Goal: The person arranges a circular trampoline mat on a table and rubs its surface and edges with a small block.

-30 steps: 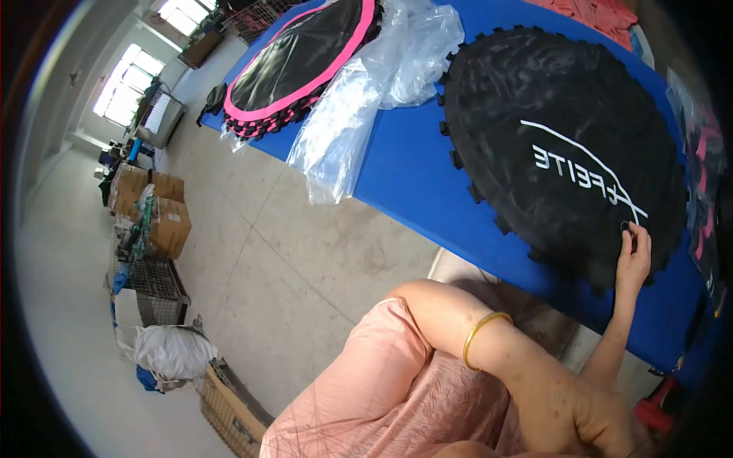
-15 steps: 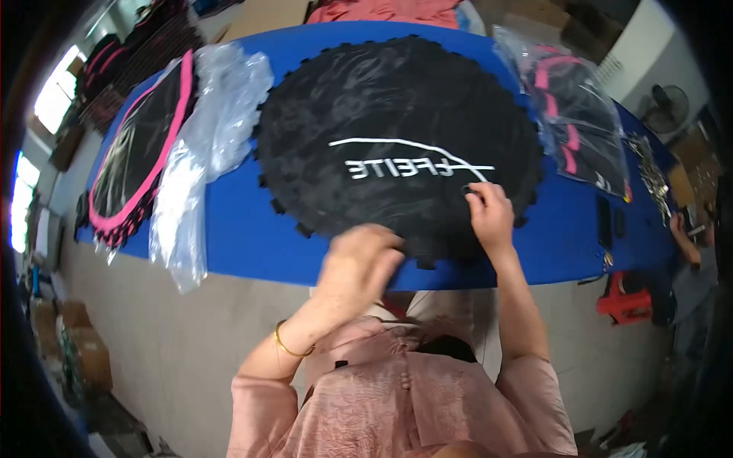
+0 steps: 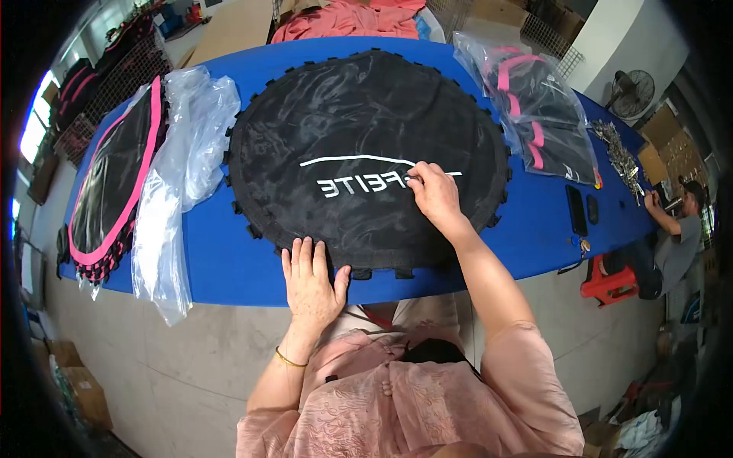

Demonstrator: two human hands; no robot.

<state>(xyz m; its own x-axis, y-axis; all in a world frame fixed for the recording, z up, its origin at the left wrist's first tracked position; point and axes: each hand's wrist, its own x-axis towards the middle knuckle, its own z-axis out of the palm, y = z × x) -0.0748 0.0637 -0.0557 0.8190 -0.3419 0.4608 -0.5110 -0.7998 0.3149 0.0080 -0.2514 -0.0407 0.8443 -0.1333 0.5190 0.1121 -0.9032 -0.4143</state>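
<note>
A round black trampoline mat (image 3: 366, 114) with short tabs along its rim lies flat on the blue table. White mirrored lettering (image 3: 359, 184) and a thin white curved line are printed across it. My left hand (image 3: 311, 282) rests palm down at the mat's near edge, fingers stretched out over the fabric. Over the right part of the lettering, my right hand (image 3: 437, 195) has its fingertips pinched together close to the print, covering some letters. Whatever is between those fingertips is hidden.
Clear plastic bags (image 3: 179, 175) and a pink-edged black piece (image 3: 114, 183) lie at left. Another bagged pink-and-black piece (image 3: 538, 111) is at right, near a black phone (image 3: 576, 210) and a pile of metal parts (image 3: 618, 156). A person (image 3: 676, 237) sits at the right end.
My left hand has come down from a blurred move onto the mat's near edge and spread flat. My right hand has shifted left along the lettering. The view has turned slightly.
</note>
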